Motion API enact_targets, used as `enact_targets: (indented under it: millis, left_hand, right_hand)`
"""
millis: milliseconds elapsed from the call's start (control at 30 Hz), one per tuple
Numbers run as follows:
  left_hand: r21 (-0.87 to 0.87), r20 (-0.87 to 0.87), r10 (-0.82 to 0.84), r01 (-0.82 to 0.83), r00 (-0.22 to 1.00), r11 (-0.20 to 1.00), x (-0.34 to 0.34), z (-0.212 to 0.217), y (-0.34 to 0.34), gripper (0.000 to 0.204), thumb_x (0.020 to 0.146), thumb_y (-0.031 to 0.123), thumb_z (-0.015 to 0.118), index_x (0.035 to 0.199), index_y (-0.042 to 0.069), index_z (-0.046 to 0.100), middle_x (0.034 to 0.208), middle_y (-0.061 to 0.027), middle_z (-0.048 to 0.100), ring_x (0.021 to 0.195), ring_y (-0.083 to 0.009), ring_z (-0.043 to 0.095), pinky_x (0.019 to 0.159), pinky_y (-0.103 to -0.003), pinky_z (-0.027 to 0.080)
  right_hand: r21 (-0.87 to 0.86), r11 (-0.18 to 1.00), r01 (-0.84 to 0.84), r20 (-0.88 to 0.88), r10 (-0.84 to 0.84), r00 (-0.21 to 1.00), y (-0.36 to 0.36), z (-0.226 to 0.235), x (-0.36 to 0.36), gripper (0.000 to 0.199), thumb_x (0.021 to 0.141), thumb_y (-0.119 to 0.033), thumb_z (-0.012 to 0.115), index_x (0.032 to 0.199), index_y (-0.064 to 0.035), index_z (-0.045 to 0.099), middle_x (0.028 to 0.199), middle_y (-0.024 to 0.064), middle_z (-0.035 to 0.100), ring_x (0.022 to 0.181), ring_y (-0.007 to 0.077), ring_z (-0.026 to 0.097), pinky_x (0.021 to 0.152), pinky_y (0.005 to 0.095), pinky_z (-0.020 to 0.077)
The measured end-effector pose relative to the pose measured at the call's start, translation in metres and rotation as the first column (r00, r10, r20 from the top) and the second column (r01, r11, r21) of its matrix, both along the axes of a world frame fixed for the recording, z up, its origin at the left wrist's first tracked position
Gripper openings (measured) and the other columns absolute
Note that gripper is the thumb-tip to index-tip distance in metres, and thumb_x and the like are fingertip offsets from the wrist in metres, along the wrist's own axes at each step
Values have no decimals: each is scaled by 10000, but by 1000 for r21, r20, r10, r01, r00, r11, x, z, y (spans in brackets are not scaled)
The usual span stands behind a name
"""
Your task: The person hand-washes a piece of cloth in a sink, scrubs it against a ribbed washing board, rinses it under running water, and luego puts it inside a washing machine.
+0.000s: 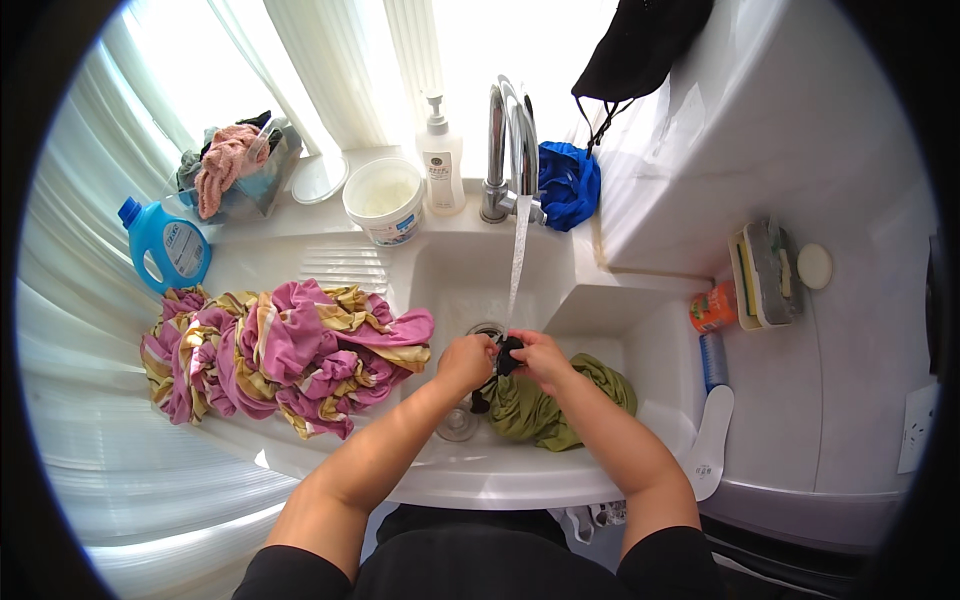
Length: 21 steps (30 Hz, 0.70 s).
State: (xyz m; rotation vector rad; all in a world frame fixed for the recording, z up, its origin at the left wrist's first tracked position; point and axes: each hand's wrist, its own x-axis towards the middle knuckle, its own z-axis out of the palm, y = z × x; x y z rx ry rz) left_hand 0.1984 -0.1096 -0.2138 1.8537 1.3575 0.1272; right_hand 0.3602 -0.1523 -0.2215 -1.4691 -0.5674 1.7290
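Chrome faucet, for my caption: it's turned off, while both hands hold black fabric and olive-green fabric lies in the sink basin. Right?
The head view shows the chrome faucet running, not off: a water stream falls from it. The left hand and right hand do hold black fabric, and olive-green fabric lies in the sink basin.

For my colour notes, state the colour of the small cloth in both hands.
The small cloth is black; the head view shows it best.
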Motion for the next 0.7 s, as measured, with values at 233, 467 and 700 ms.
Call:
enact_targets:
  millis: [233, 467, 700]
  left_hand:
    - [-250, -432, -243, 144, 869, 958, -6, -60, -33, 378, 775, 231, 675, 1107, 60, 618, 1122, -171, 628, 1065, -317, 599, 868, -407, 494]
    - [-165, -502, -277, 224, 819, 960, 1, 14, -30, 258, 792, 123, 586, 1027, 49, 664, 1075, -152, 652, 1006, -327, 626, 841, -413, 511]
    - [29, -94, -80, 83, 992, 996, 13, 57, 6, 204, 764, 199, 653, 897, 51, 700, 1000, -174, 666, 871, -355, 652, 738, -444, 510]
  right_hand:
    - [-45, 989, 140, 10, -139, 990, 11, -7, -9, 412, 834, 61, 464, 1231, -27, 533, 1106, 124, 574, 957, 244, 593, 793, 391, 515]
    - [-60, 991, 119, -71, -123, 990, 5, -2, 0, 406, 817, 72, 460, 1201, -27, 548, 1076, 123, 589, 966, 239, 593, 810, 387, 510]
    - [-59, 991, 116, -224, -127, 966, 6, 7, -7, 299, 897, -99, 447, 1173, -44, 549, 1080, 116, 600, 972, 238, 592, 829, 410, 502]
